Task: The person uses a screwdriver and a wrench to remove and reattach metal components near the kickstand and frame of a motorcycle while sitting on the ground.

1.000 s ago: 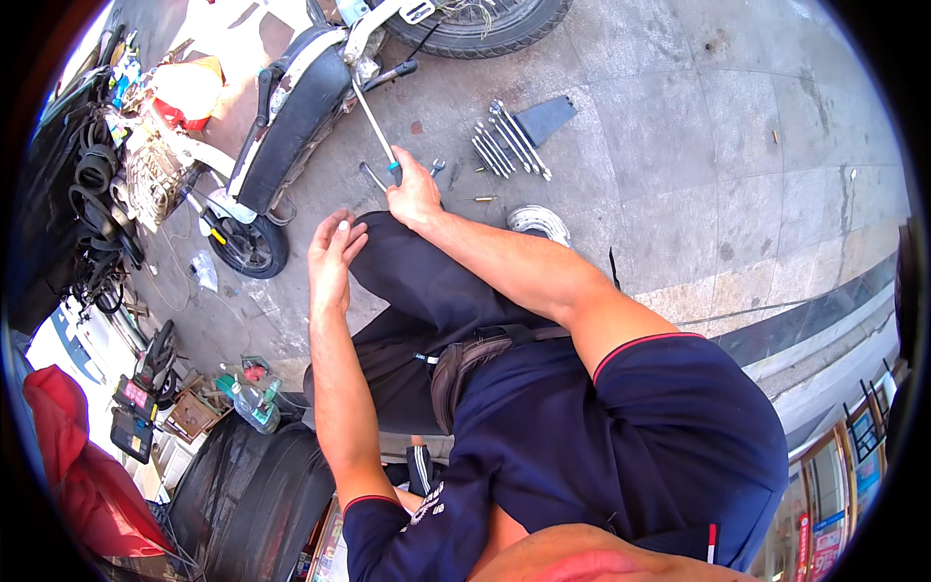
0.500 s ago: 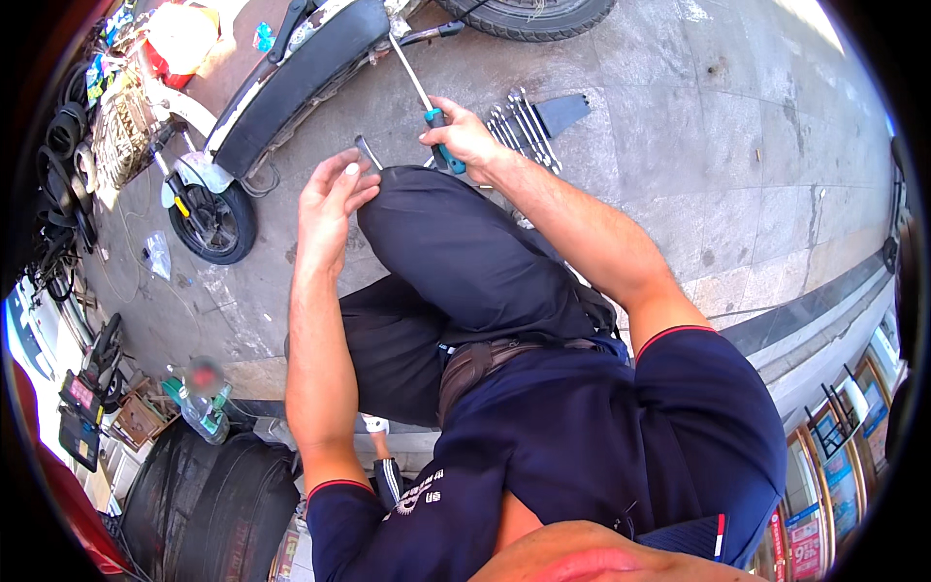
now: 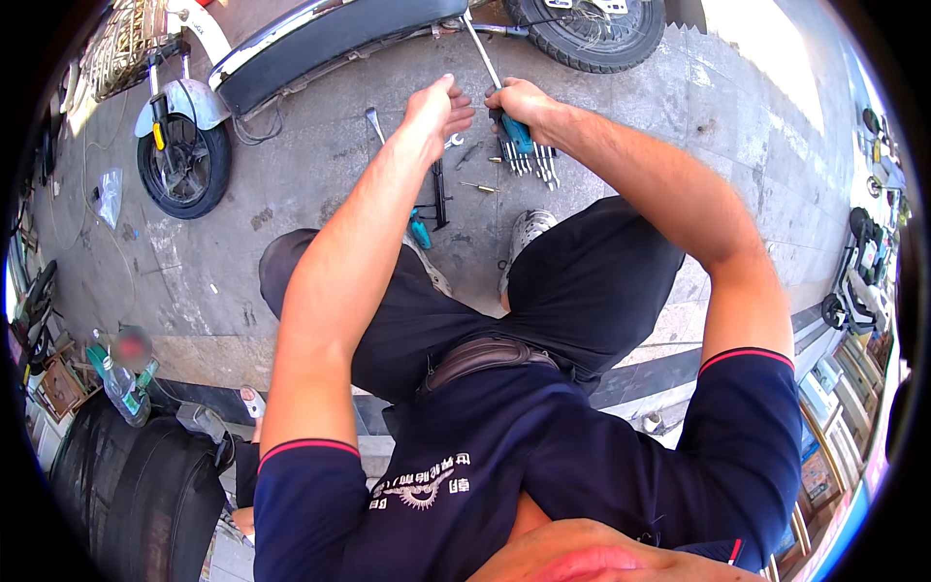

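My right hand [image 3: 524,105] is closed around the teal and black handle of a screwdriver [image 3: 482,50]. Its long metal shaft points up and left, to the end of a long black seat [image 3: 349,47] on a white electric scooter. To the left of it, my left hand [image 3: 438,114] is held up with its fingers stretched out and nothing visible in them. Below my right hand lies a row of several wrenches [image 3: 548,170]. Beneath my left forearm, partly covered, are a metal tyre lever [image 3: 372,120] and another teal-handled tool [image 3: 419,229].
A spoked wheel with a black tyre [image 3: 593,50] lies beyond the screwdriver. The scooter's small front wheel [image 3: 184,167] is at the left. Large black tyres [image 3: 160,495] and a plastic bottle [image 3: 124,393] stand lower left. A small brass-coloured piece [image 3: 480,187] lies near my feet.
My knees have spread apart, showing my shoes and tools between them. My left hand has moved forward and right, closer to the screwdriver. The view has shifted; the screwdriver stays in my right hand.
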A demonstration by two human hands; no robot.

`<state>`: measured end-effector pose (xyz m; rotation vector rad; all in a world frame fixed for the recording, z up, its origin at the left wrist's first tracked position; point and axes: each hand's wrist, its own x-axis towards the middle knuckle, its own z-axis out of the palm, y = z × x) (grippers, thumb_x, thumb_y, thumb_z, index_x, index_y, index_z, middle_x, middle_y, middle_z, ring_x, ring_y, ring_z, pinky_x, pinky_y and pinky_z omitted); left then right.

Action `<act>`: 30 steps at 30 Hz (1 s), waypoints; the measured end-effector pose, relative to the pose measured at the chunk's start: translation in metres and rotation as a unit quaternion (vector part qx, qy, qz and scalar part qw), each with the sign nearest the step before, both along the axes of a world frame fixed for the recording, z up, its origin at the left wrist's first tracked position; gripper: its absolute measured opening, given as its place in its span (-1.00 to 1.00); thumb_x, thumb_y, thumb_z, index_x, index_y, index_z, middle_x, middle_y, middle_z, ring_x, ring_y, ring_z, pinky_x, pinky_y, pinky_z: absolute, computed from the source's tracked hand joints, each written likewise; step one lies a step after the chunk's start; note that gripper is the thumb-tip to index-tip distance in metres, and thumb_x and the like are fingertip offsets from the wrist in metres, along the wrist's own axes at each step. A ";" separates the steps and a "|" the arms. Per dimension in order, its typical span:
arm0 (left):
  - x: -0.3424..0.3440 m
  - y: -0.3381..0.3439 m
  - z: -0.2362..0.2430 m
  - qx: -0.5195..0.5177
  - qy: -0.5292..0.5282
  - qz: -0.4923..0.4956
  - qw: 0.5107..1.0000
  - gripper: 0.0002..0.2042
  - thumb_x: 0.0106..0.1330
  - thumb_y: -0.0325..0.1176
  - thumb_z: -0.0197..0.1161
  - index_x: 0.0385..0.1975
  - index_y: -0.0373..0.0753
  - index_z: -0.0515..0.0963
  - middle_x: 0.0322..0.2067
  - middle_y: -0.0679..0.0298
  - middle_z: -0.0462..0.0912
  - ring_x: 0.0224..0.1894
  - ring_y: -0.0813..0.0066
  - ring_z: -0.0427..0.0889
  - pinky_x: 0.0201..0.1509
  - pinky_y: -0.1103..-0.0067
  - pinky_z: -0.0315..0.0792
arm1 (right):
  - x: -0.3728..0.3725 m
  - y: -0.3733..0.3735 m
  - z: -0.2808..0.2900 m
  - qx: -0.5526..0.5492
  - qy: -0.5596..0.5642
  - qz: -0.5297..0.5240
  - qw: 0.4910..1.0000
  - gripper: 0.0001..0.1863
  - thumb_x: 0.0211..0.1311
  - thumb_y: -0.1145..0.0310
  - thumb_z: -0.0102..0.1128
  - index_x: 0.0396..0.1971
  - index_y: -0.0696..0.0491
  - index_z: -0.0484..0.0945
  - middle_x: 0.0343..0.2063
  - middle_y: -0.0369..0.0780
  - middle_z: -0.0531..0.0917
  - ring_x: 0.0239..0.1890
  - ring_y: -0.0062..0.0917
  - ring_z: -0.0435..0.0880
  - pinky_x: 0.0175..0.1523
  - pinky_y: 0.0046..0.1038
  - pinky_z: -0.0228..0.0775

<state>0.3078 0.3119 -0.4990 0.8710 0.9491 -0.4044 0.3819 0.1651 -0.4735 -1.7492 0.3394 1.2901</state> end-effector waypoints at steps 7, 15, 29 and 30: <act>0.101 -0.047 -0.096 -0.214 -0.219 0.309 0.900 -0.06 0.26 0.51 -0.10 0.36 -0.25 0.16 0.39 0.04 0.17 0.38 -0.04 0.22 0.38 -0.13 0.10 | -0.007 -0.014 0.008 0.140 -0.019 -0.022 0.990 -0.78 0.37 0.38 0.12 -0.10 0.14 0.39 -0.45 -0.21 0.58 -0.66 -0.53 0.55 -0.59 -0.44 0.48; 0.097 -0.058 -0.125 -0.198 -0.293 0.310 0.883 -0.40 0.43 0.27 -0.05 -0.24 -0.27 0.50 -0.33 0.09 0.59 -0.18 0.07 0.65 -0.01 0.13 0.59 | -0.030 -0.003 -0.001 0.139 -0.052 -0.122 0.981 -0.77 0.33 0.41 0.18 -0.13 0.19 0.43 -0.55 -0.28 0.56 -0.70 -0.60 0.50 -0.68 -0.52 0.33; 0.090 -0.051 -0.109 -0.098 -0.255 0.327 0.905 -0.55 0.48 0.14 0.01 -0.35 -0.18 0.42 -0.52 0.25 0.51 -0.51 0.33 0.54 -0.44 0.36 0.50 | -0.014 -0.010 0.023 0.048 -0.128 -0.003 0.991 -0.77 0.35 0.31 0.22 -0.14 0.13 0.48 -0.55 -0.33 0.53 -0.70 -0.70 0.46 -0.68 -0.60 0.25; 0.088 -0.050 -0.109 -0.081 -0.255 0.301 0.916 -0.58 0.48 0.11 0.04 -0.37 -0.17 0.42 -0.52 0.26 0.51 -0.51 0.34 0.54 -0.44 0.36 0.51 | -0.013 -0.016 0.026 0.038 -0.131 0.001 0.991 -0.76 0.35 0.31 0.23 -0.14 0.13 0.49 -0.56 -0.33 0.53 -0.70 -0.71 0.45 -0.69 -0.60 0.24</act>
